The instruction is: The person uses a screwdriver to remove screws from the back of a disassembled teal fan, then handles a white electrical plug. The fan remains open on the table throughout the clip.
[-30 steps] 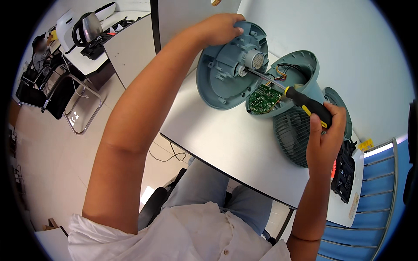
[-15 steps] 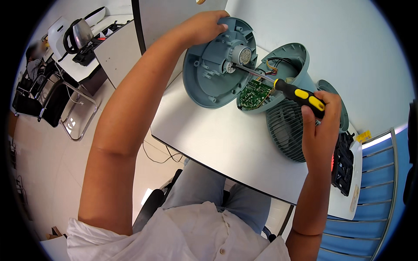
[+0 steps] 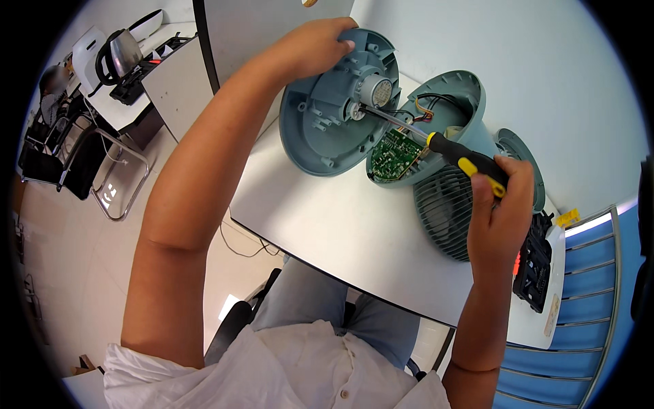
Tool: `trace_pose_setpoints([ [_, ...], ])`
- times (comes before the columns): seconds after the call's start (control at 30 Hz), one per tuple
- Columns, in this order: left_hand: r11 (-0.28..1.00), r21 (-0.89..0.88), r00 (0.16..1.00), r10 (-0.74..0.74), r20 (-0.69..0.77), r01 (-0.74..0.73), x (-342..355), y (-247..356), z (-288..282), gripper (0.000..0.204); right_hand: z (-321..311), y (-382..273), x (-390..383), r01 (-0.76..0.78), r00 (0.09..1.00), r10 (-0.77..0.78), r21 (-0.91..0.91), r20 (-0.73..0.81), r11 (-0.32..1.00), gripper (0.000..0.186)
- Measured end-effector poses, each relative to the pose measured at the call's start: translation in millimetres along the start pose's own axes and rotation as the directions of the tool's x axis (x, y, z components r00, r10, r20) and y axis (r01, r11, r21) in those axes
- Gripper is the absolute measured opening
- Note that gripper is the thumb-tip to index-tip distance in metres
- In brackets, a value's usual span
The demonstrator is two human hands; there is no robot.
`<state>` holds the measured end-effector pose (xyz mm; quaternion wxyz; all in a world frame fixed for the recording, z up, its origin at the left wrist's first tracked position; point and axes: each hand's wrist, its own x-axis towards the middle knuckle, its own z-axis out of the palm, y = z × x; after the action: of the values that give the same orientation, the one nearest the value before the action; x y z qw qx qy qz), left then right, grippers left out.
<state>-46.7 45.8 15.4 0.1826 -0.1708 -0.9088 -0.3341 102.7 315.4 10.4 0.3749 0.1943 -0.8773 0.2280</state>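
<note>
My left hand grips the top rim of a round grey-green fan base, which stands tilted with its ribbed inside showing. A small silver motor sits in that base. In my right hand is a black-and-yellow screwdriver, held by its handle end. Its shaft reaches left to a small white part just below the motor; the tip's exact contact is hard to see. Between base and handle lies the opened fan housing, with a green circuit board and wires in it.
The fan's slatted grille rests on the white table. A black tool case lies at the right, near a metal rail. At far left are a kettle on another table, a chair and a person.
The screwdriver has turned about its shaft, its yellow inlay now facing lower. My right fingers have shifted slightly with it. The base has tipped a little to the left, still in my left hand.
</note>
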Motion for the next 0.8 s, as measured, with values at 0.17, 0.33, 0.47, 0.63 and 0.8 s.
trace_pose_setpoints([
  [0.17, 0.999, -0.039, 1.000, 0.003, 0.000, -0.003, 1, -2, 1, 0.032, -1, -9, 3, -0.158, 0.986, 0.158, -0.004, 0.054, 0.987, 0.021],
  [0.33, 1.000, -0.022, 1.000, 0.018, -0.002, -0.018, 1, -10, 0, 0.032, -4, 2, 3, 0.107, 0.994, -0.108, 0.053, 0.015, 0.993, 0.024],
  [0.47, 1.000, -0.012, 1.000, 0.008, -0.012, -0.009, 1, 0, 1, 0.031, -4, -2, 4, -0.063, 0.997, 0.066, -0.089, 0.040, 0.994, 0.027],
  [0.63, 0.998, 0.059, 1.000, -0.030, 0.008, 0.029, 1, 6, -1, 0.033, -8, -18, 7, -0.288, 0.948, 0.272, 0.080, 0.168, 0.954, 0.026],
  [0.8, 1.000, 0.024, 1.000, -0.014, -0.005, 0.014, 2, -3, 1, 0.033, -5, 2, 1, 0.019, 0.997, -0.029, 0.143, 0.070, 0.990, 0.024],
])
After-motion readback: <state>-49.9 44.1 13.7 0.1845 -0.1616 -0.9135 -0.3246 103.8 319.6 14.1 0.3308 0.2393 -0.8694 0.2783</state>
